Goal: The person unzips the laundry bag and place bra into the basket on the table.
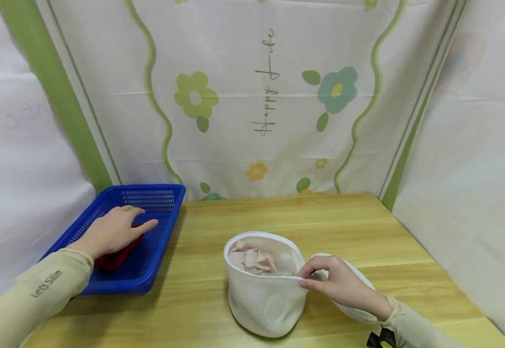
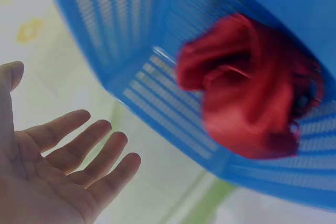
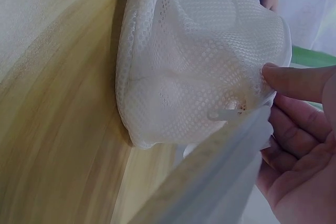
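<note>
A white mesh laundry bag [image 1: 266,302] stands upright on the table with its round top unzipped. Inside it lies a pale pink cloth garment [image 1: 257,258]. My right hand [image 1: 339,285] pinches the bag's rim between thumb and fingers, at its right side; the lid [image 1: 357,309] hangs folded out beneath that hand. On the left, my left hand [image 1: 115,229] is over a blue plastic basket [image 1: 158,253], fingers spread and relaxed. Below it in the basket is a crumpled red cloth [image 2: 252,87], partly hidden by the hand in the head view but apart from the fingers in the left wrist view.
The wooden table [image 1: 200,309] carries both containers, with the basket near its left edge. A white printed curtain [image 1: 252,96] closes off the back, and plain white sheets hang at both sides.
</note>
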Tool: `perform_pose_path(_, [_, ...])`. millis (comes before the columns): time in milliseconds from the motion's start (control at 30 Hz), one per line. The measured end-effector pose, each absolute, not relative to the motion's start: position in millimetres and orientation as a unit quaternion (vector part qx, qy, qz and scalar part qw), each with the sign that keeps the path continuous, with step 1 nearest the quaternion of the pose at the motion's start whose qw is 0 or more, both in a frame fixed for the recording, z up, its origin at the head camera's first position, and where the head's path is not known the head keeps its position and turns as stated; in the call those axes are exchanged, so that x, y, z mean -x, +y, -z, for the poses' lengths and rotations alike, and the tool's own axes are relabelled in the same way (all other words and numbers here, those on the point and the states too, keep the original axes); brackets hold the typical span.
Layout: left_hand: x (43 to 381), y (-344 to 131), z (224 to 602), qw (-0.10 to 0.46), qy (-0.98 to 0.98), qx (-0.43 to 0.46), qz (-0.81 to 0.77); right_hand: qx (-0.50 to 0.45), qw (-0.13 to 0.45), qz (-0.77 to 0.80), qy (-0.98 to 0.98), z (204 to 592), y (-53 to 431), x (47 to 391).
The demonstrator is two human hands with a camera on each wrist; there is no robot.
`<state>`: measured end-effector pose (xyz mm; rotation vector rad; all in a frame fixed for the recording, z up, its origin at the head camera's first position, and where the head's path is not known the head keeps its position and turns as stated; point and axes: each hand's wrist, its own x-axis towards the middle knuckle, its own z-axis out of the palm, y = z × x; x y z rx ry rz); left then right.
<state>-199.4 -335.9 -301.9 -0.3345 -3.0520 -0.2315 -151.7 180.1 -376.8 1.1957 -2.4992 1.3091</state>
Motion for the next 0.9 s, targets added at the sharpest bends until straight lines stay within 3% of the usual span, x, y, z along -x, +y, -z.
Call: perform_pose_path(900, [170.0,-215.8,298.6,0.067,-0.960,0.262,0.069,-0.394,0.032,-0.434,-0.810,378.0,179.2,154.3])
